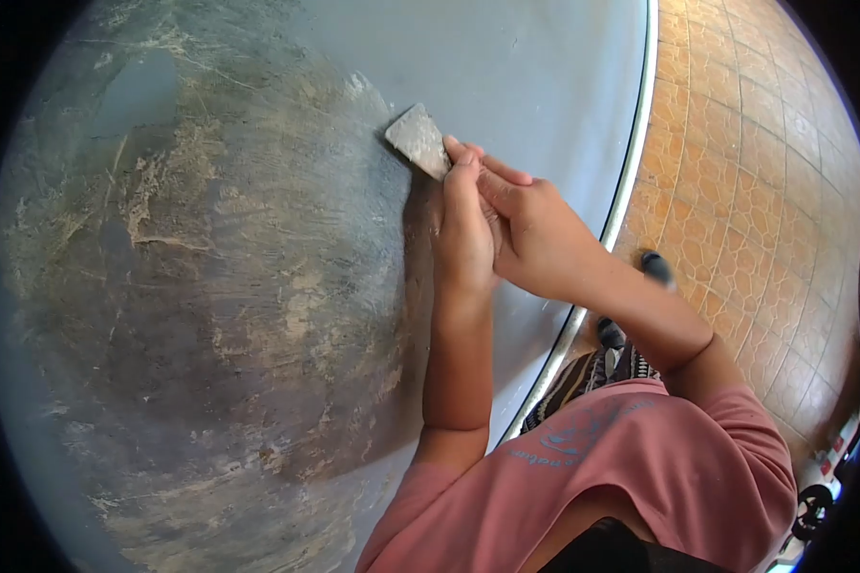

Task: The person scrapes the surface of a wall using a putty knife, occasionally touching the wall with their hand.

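Note:
Both my hands are clasped together around a scraper with a flat, worn grey blade point(418, 141). My left hand point(467, 234) is closed on it, its thumb lying along the base of the blade. From the right, my right hand point(549, 239) wraps in against the left one, fingers closed and fingertips at the blade's base. The scraper's handle is hidden inside the hands. Its blade lies close over a blue-grey flat surface point(506, 57), at the border of a large scuffed patch point(287, 277) with brown and tan residue.
A pale edge strip point(631, 172) with a dark line bounds the surface on the right. Beyond it lies an orange patterned tile floor point(726, 162), with my dark footwear point(655, 268) on it. Part of a wheeled object point(814, 506) shows at the lower right.

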Motion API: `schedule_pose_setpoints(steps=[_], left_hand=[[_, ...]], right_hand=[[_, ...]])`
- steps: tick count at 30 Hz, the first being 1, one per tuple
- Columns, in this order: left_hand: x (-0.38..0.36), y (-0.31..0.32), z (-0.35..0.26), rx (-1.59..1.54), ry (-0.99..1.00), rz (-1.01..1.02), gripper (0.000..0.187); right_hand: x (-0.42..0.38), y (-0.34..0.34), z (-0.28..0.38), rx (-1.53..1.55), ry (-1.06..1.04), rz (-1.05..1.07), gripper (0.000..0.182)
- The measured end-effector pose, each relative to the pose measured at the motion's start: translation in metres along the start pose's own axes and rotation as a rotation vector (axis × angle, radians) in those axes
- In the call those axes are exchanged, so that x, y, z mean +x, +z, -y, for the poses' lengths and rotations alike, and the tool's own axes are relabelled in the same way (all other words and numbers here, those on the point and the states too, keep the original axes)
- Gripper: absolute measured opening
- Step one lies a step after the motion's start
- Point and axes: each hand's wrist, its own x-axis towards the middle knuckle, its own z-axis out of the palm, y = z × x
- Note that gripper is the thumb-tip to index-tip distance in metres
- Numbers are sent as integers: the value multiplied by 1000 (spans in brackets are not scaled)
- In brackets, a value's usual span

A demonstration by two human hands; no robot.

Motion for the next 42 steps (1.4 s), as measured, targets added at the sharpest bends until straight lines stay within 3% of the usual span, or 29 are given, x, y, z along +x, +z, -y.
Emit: schedule_pose_setpoints(steps=[2, 3, 6, 8, 9, 10, 11, 14, 15, 17, 20, 21, 24, 27, 29, 32, 34, 38, 39, 42], left_hand=[[7, 4, -5, 75, -13, 102, 30], [-5, 12, -5, 188, 10, 28, 29], [-20, 7, 11, -132, 23, -59, 26], [-6, -4, 9, -81, 47, 17, 25], [1, 2, -2, -25, 32, 40, 25], [6, 5, -10, 36, 27, 72, 24], [11, 3, -11, 156, -5, 111, 35], [1, -1, 5, 54, 104, 166, 53], [-9, -2, 4, -156, 7, 247, 67], [-17, -2, 16, -128, 30, 213, 63], [-27, -4, 19, 14, 101, 126, 49], [-27, -5, 15, 93, 99, 55, 47], [-29, -11, 11, 214, 116, -57, 43], [-26, -11, 13, 190, 143, -120, 43], [-26, -8, 14, 74, 130, -54, 46], [-23, -6, 19, -191, 96, 83, 45], [-19, -4, 21, -385, 49, 186, 41], [-27, -8, 26, -272, 30, 183, 35], [-28, -7, 24, -142, 52, 62, 31], [-25, 1, 20, -48, 68, 27, 30]], right_hand=[[-2, -5, -1, 69, -93, -69, 43], [-12, -13, 8, 69, -59, -34, 42], [-22, -10, 11, -58, -36, 40, 44], [-15, 2, -2, -173, -102, 18, 47], [-4, -5, 9, -60, 19, 24, 41], [-4, -5, 7, 17, -13, -12, 40], [-2, -6, 3, 90, -55, -57, 39], [2, -14, -11, 434, -79, -71, 32], [-10, -32, -2, 764, 227, 126, 34], [-22, -40, 15, 1175, 577, 317, 41], [-22, -20, 15, 962, 607, 267, 44], [-21, -18, 7, 736, 463, 306, 36], [-30, -5, 16, 280, 164, -73, 20], [-42, -1, 25, 91, 95, -89, 37], [-47, 3, 25, -123, 33, -55, 53], [-33, 7, 15, -121, -47, -106, 50], [-29, 1, 17, -250, 8, -40, 48], [-37, 3, 15, -242, -12, -52, 46], [-38, 5, 14, -260, -20, -59, 44], [-34, 5, 12, -113, -45, -130, 43]])
